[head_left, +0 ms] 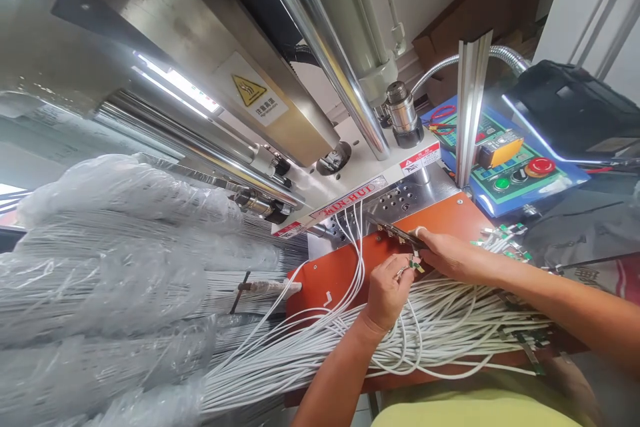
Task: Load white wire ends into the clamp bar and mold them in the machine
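Observation:
My left hand (389, 288) pinches the end of a white cable, where small green circuit boards (415, 265) stick out past the fingertips. With thumb and fingers closed, my right hand (445, 253) grips one end of a narrow dark metal bar (399, 235) with small pieces set along it. The bar lies tilted over the orange work surface (340, 270), its far end near the press's lower plate. Below both hands spreads a thick bundle of white cables (440, 320). Several cables (358, 240) run up under the press head.
The press head (345, 193) bears a heat warning label (253, 93) above. Plastic-wrapped cable bundles (125, 247) are stacked on the left. A blue control box (530, 153) with a red stop button (541, 167) stands at right. A clamp handle (241, 292) juts out left.

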`<state>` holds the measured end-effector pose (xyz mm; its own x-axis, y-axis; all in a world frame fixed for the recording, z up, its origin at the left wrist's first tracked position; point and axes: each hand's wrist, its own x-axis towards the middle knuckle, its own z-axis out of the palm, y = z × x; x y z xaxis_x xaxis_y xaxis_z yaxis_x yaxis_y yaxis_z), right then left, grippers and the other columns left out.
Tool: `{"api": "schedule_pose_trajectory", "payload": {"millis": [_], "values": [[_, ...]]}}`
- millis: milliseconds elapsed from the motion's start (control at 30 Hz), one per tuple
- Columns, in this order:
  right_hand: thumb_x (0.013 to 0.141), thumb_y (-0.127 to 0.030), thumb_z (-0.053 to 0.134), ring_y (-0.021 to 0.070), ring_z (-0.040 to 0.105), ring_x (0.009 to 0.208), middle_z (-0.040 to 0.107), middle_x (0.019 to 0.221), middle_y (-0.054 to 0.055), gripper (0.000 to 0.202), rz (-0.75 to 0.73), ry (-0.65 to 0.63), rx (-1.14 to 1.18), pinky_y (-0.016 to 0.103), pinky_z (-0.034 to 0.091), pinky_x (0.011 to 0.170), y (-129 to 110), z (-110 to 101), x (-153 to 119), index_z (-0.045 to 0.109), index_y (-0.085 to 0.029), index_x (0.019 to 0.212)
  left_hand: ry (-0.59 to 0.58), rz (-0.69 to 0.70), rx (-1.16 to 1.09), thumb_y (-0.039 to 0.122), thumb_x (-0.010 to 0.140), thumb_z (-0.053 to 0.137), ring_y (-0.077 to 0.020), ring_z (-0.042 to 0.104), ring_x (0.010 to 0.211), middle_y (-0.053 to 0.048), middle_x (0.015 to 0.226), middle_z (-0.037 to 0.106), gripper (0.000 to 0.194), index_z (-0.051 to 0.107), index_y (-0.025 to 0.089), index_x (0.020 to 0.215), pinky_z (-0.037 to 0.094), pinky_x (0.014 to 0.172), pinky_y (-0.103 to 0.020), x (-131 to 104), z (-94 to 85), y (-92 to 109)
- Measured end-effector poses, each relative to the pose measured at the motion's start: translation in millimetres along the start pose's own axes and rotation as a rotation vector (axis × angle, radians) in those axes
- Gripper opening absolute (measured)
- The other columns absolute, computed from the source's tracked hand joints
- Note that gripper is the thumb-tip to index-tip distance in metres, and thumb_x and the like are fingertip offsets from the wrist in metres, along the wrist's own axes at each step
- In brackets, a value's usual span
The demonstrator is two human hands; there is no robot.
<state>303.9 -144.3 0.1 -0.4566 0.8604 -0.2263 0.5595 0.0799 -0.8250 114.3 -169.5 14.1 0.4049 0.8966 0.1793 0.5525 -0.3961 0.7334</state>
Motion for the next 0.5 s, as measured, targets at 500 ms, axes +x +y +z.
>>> {"api": "schedule_pose_trajectory", "payload": {"millis": [500], "values": [[0.092,-0.023,0.035,0.0176,0.057,0.071,0.062,0.083,0.005,0.005,0.061,-0.024,-0.09,0.026,0.032,0.061,-10.0,-5.4,-3.7,0.03,-0.024,0.09,0.025,0.035,-0.004,0.006,0.084,0.051,-0.0143,0.068,0.087,-0.004,0.093,0.073,0.024,0.069,0.018,0.095,0.053,0.083,-0.025,-0.7,3.4,-1.8]]}}
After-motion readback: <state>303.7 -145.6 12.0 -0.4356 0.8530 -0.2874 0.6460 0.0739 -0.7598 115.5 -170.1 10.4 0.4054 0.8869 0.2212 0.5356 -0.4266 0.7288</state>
